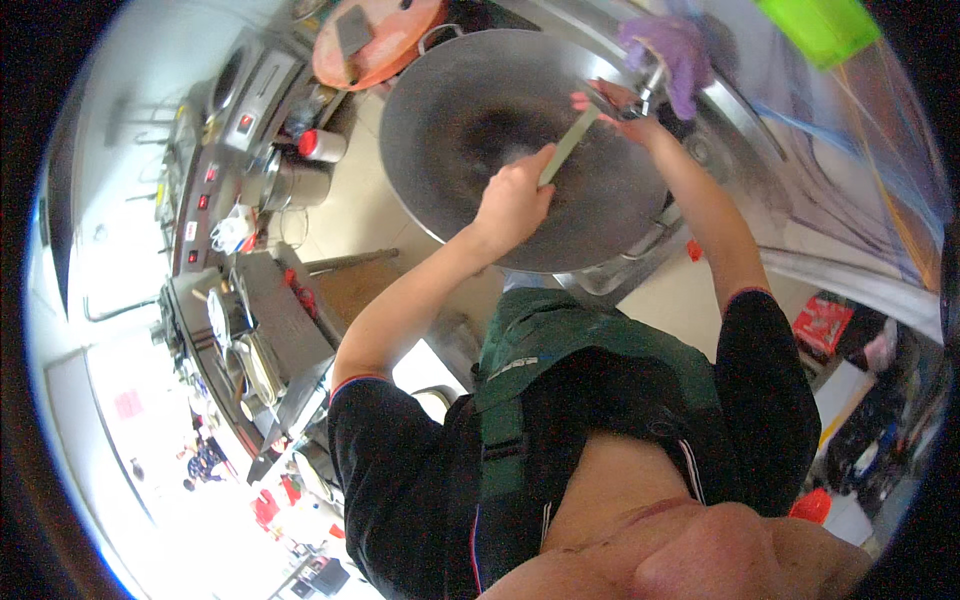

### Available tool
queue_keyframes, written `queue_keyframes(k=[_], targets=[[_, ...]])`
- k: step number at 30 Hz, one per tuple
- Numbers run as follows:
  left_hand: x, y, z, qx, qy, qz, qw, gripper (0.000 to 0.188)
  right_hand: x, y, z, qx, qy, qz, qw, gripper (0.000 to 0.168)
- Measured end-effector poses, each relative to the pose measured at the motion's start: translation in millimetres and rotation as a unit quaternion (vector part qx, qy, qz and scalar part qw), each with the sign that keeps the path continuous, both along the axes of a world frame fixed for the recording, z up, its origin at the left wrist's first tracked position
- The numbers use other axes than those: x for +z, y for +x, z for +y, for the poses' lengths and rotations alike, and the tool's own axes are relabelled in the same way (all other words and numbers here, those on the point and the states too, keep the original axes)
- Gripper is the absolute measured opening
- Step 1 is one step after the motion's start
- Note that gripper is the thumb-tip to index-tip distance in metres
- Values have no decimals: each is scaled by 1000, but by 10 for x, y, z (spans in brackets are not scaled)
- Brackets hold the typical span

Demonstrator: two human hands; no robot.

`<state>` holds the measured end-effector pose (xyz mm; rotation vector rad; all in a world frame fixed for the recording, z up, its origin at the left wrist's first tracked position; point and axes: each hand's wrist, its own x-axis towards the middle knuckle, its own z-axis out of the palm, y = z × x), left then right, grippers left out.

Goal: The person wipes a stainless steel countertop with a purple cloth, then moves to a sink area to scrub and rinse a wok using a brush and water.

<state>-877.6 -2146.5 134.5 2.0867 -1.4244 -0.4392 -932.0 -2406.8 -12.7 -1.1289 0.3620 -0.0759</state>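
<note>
In the head view my left hand (pixel 516 196) grips the pale green handle (pixel 568 146) of a utensil above a large dark wok (pixel 465 97). The utensil's dark head lies beside a metal faucet (pixel 652 88). My right hand (pixel 634 127) is at that head, near the wok's right side, its fingers partly hidden behind it. Whether those fingers are closed on the head cannot be made out. A purple cloth (pixel 686 64) hangs around the faucet. The wok's inside is grey, darker at the middle.
A round orange board (pixel 394 45) with a cleaver (pixel 352 34) on it stands beyond the wok. A red-lidded jar (pixel 326 145) and a metal pot (pixel 304 184) are at left. A counter with utensils runs along the left. A green basket (pixel 825 30) is at upper right.
</note>
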Motion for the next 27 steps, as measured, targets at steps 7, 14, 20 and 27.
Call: queue_keyframes(k=[7,14,20,27], targets=[[-12,145,-260,178,85,766,612,7,-120,-291,-231,-195,-23,-7,981,41],[-120,9,-273,178,57,940,285,15,-141,-488,-335,-204,-120,34,971,35],[-34,0,-87,185,36,901,390,19,-134,-672,-318,-211,-219,101,947,30],[98,61,-17,162,-2,385,908,15,-198,-563,-257,-233,-512,140,815,30]])
